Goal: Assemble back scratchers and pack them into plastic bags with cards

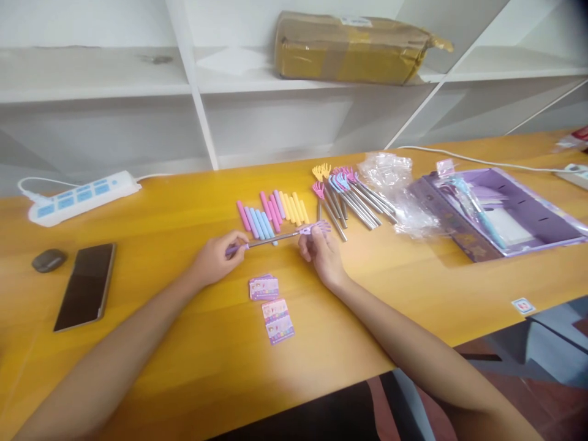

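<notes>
A back scratcher (273,239) with a metal rod stretches between my two hands above the table. My left hand (219,257) is closed around its purple grip at the left end. At the other end, my right hand (323,254) pinches the rod by the purple claw head. Just behind lie loose coloured tubes: blue tubes (260,224), pink tubes (271,209) and yellow tubes (294,208). To their right is a pile of back scratchers (353,196) with bare metal rods and yellow, pink and blue claws. Printed cards (278,321) rest in front of my hands.
Crumpled clear plastic bags (395,184) lie beside a purple box (478,254) holding wrapped items. On the left are a power strip (85,197), a mouse (49,261) and a phone (86,286). A taped parcel (351,52) sits on the shelf above.
</notes>
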A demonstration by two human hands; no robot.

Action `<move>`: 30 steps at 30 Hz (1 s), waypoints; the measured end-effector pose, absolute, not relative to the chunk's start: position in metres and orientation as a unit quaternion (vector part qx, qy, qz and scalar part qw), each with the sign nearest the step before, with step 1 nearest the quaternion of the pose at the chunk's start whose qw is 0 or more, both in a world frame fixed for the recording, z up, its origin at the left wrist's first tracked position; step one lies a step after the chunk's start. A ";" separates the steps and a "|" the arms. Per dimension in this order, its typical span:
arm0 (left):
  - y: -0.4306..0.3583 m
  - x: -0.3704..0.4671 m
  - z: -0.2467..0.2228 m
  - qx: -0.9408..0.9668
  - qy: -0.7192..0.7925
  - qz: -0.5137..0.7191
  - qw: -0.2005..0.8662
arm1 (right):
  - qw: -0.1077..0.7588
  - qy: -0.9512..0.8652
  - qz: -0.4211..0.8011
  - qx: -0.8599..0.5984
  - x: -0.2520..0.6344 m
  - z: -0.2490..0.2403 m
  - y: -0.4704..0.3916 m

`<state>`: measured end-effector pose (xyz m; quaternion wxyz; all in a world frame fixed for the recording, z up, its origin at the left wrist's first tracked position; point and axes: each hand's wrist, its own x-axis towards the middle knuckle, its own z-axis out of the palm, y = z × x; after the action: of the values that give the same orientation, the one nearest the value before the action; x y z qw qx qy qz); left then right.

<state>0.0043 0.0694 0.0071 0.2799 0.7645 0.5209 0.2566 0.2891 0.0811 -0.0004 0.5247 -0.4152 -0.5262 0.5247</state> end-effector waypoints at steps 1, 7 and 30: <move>0.069 0.004 0.007 0.763 0.520 0.259 0.283 | 0.525 -0.528 0.524 -0.413 0.288 0.000 0.080; 0.069 0.006 0.008 0.756 0.508 0.279 0.305 | 0.515 -0.546 0.514 -0.416 0.279 -0.005 0.075; 0.070 0.002 0.002 0.690 0.496 0.368 0.377 | 0.486 -0.640 0.450 -0.389 0.221 0.001 0.087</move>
<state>0.0024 0.0702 0.0017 0.3765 0.6904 0.4963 0.3679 0.2206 0.0870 0.0014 0.4860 -0.3889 -0.6402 0.4502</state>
